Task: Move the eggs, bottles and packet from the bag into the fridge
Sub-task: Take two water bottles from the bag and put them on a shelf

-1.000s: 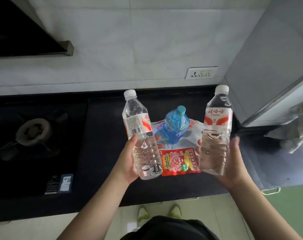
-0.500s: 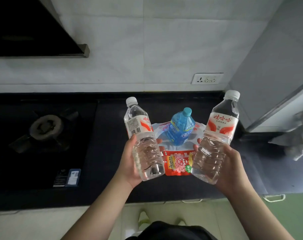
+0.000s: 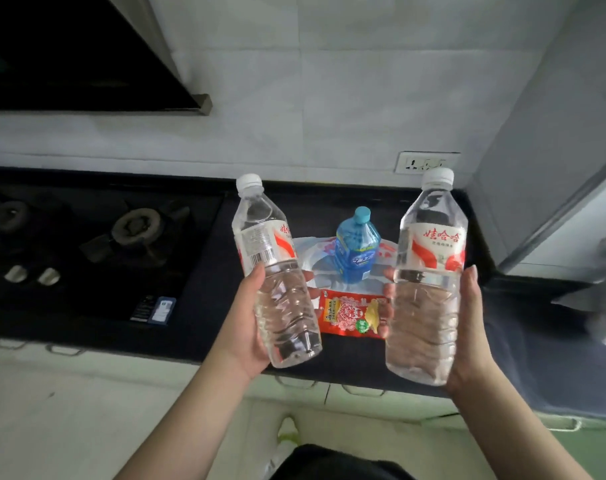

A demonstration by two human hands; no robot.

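The left hand (image 3: 251, 320) has its grip wrapped round the lower half of a clear water bottle (image 3: 275, 271), thumb on the near side and fingertips showing past the far side; the bottle leans a little, its white cap toward the wall, its barcode facing the camera. The right hand (image 3: 467, 327) has its grip clamped on a second clear bottle (image 3: 429, 275), fingers curled round the left side, the thumb along the right edge, the red-and-white label facing the camera and the cap up. Both bottles are lifted clear of the dark desk (image 3: 211, 306), well apart from each other.

Between them, on the desk, a blue bottle (image 3: 356, 247) stands upright on the flattened white bag (image 3: 310, 251). Just in front of the bag lies a red packet (image 3: 350, 313), flat, its right end hidden behind the right hand's fingers. No eggs can be made out.

To the left the desk carries a black gas hob (image 3: 97, 251) with two burners and two knobs; a strip of bare desk lies between the hob's edge and the bag. Behind runs a white tiled wall (image 3: 329, 98) with a socket (image 3: 427, 162) just above the right bottle's cap. At the right edge rises the grey side of the fridge (image 3: 550, 150), close to the right bottle; whether its door is open cannot be told. The desk's front edge runs below both hands, with pale cabinet fronts and floor beneath.
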